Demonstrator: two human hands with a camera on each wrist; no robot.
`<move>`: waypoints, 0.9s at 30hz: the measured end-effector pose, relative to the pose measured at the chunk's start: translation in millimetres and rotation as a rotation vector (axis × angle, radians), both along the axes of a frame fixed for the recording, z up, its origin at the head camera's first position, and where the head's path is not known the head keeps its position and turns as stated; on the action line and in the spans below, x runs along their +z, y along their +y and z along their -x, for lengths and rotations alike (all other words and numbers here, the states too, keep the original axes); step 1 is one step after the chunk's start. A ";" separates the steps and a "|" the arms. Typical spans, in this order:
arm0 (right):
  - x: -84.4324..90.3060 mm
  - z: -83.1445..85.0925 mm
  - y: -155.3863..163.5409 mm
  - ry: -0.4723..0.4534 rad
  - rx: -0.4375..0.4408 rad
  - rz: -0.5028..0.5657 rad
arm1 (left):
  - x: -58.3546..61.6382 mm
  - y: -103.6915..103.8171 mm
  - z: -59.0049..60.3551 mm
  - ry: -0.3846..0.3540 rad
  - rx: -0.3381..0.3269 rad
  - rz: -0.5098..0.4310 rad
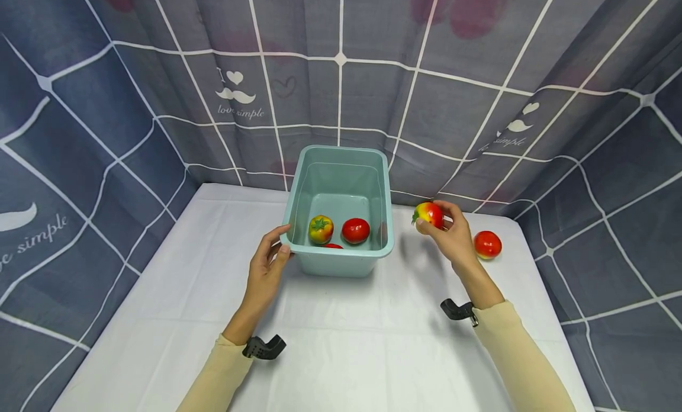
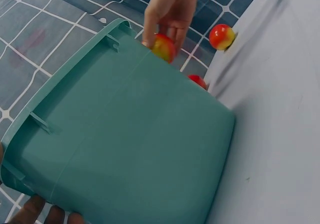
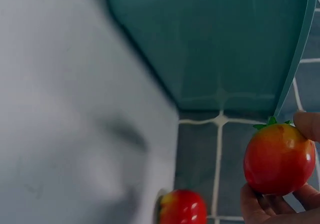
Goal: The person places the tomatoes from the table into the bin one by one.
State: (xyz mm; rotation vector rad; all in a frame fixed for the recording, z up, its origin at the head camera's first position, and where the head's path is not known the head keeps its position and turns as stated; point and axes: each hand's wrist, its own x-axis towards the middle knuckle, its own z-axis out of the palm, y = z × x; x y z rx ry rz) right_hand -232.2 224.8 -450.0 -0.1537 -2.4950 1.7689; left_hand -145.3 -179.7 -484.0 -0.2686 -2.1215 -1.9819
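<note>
Right hand [image 1: 453, 234] pinching tomato [image 1: 429, 214], beside bin [image 1: 386, 246]

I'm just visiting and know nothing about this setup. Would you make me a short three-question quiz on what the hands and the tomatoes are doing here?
1. True or false: the right hand holds a tomato above the white table, beside the bin.
2. What does the left hand touch?
A. a tomato
B. the teal bin's rim
C. the curtain
3. Fill in: one loose tomato lies on the table to the ____ of the bin.

Key
1. True. Its fingers and thumb curl round it, just outside the bin's right wall.
2. B, at the near left corner.
3. Right, beyond the right hand.
</note>
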 end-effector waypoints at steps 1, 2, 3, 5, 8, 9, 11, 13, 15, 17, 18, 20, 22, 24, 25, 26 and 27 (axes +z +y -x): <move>3.3 0.5 -2.8 0.005 0.013 0.000 | -0.1 0.0 0.1 0.002 0.000 0.001; 6.6 1.2 -5.8 0.011 0.024 0.001 | -0.3 0.0 0.3 0.003 0.001 0.002; 9.7 2.3 -8.7 0.021 0.033 0.003 | -0.5 0.0 0.4 0.004 0.001 0.001; 15.6 4.8 -14.7 0.040 0.042 0.003 | -1.0 0.0 0.4 0.007 0.001 -0.003; 24.3 8.8 -23.0 0.068 0.047 0.011 | -1.5 -0.1 0.4 0.010 -0.002 -0.010; 27.2 9.9 -25.8 0.077 0.049 0.014 | -1.7 -0.2 0.5 0.011 -0.004 -0.011; 33.3 11.8 -31.4 0.098 0.052 0.033 | -2.0 -0.4 0.9 0.013 -0.005 -0.011; 38.7 13.6 -36.8 0.119 0.055 0.055 | -2.3 -0.5 1.1 0.011 -0.005 -0.014; 43.5 15.5 -42.6 0.142 0.065 0.077 | -2.3 -0.5 1.2 0.010 -0.002 -0.013; 47.3 17.5 -48.7 0.167 0.080 0.096 | -2.0 -0.6 0.8 0.010 0.002 -0.006; 49.1 18.4 -52.1 0.178 0.091 0.104 | -1.8 -0.7 0.6 0.009 0.006 -0.005; 52.6 20.3 -59.2 0.197 0.116 0.118 | -1.6 -0.8 0.3 0.008 0.012 -0.002; 55.9 22.4 -66.6 0.213 0.137 0.116 | -1.4 -0.8 0.0 0.008 0.014 -0.004; 59.6 24.6 -74.2 0.221 0.158 0.112 | -1.4 -0.7 0.1 0.005 0.012 -0.011; 61.3 25.9 -78.2 0.225 0.170 0.107 | -1.5 -0.6 0.2 0.005 0.008 -0.011; 62.8 27.2 -82.0 0.227 0.181 0.101 | -1.5 -0.4 0.0 0.005 0.006 -0.012; 64.3 28.4 -85.9 0.227 0.194 0.093 | -1.4 -0.1 -0.1 0.006 0.003 -0.013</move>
